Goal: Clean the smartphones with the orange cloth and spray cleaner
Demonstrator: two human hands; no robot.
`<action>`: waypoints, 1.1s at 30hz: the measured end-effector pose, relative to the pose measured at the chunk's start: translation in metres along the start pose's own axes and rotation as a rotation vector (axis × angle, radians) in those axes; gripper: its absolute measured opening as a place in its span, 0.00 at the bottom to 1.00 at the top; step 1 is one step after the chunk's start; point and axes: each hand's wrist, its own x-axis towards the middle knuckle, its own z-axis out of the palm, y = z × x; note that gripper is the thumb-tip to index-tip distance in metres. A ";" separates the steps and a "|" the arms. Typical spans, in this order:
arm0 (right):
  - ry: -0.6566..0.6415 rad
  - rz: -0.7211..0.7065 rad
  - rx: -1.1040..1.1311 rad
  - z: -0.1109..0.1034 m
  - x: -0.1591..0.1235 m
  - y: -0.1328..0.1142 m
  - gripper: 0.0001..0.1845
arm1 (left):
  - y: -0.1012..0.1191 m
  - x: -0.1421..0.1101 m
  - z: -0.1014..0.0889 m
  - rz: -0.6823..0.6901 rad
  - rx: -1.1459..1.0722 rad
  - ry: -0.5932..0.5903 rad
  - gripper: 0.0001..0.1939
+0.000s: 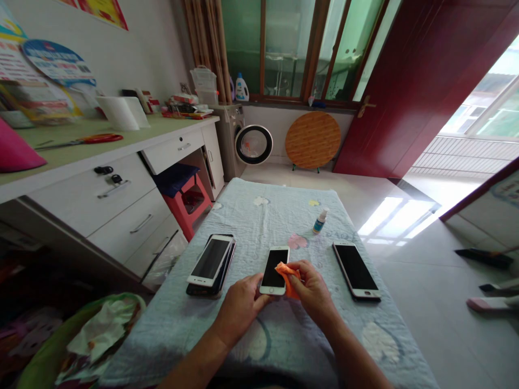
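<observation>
In front of me on the cloth-covered table is a white smartphone with a dark screen. My left hand grips its lower left edge, thumb at the bottom. Pinched in my right hand is an orange cloth, which lies against the right side of the screen. To the left, a white phone rests on top of at least one dark phone. Another phone with a black screen lies to the right. A small spray bottle stands upright beyond it.
At left is a desk with scissors and a paper roll. A red stool is partly under it. Beside the table's left edge sits a bin with crumpled paper. A washing machine stands behind, its door open.
</observation>
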 end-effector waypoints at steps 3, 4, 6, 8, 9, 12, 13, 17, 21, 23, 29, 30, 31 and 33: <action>-0.046 0.029 0.018 0.000 -0.017 -0.003 0.10 | -0.009 -0.005 0.008 0.088 0.262 0.103 0.11; -0.061 0.042 0.027 0.001 -0.022 -0.003 0.10 | -0.013 -0.006 0.011 0.127 0.355 0.119 0.12; -0.075 0.063 0.045 0.001 -0.026 -0.003 0.11 | -0.020 -0.006 0.016 0.216 0.514 0.141 0.15; -0.061 0.068 0.058 0.001 -0.026 -0.004 0.12 | -0.027 -0.006 0.019 0.297 0.626 0.183 0.17; -0.048 0.065 0.063 0.001 -0.024 -0.004 0.12 | -0.029 -0.005 0.020 0.331 0.664 0.209 0.18; -0.004 0.042 0.057 0.001 -0.009 -0.005 0.11 | -0.033 -0.003 0.022 0.398 0.728 0.280 0.19; 0.013 0.035 0.043 0.000 -0.002 -0.004 0.11 | -0.033 -0.003 0.022 0.409 0.737 0.296 0.19; 0.093 0.054 0.011 -0.001 0.034 0.006 0.15 | -0.032 -0.002 0.022 0.420 0.734 0.327 0.20; 0.129 0.099 0.051 -0.003 0.068 0.019 0.19 | -0.033 -0.002 0.022 0.439 0.739 0.335 0.19; 0.138 0.110 0.056 -0.002 0.077 0.024 0.21 | -0.033 -0.002 0.022 0.445 0.750 0.333 0.19; 0.137 0.111 0.073 0.003 0.062 0.019 0.22 | -0.030 -0.002 0.022 0.423 0.756 0.300 0.18; 0.132 0.100 0.070 0.003 0.055 0.016 0.21 | -0.029 -0.002 0.022 0.412 0.757 0.291 0.18; 0.126 0.082 0.061 0.004 0.048 0.012 0.20 | -0.028 -0.002 0.022 0.403 0.760 0.284 0.18; 0.112 0.030 0.025 0.003 0.032 0.003 0.16 | -0.027 -0.002 0.022 0.390 0.770 0.274 0.18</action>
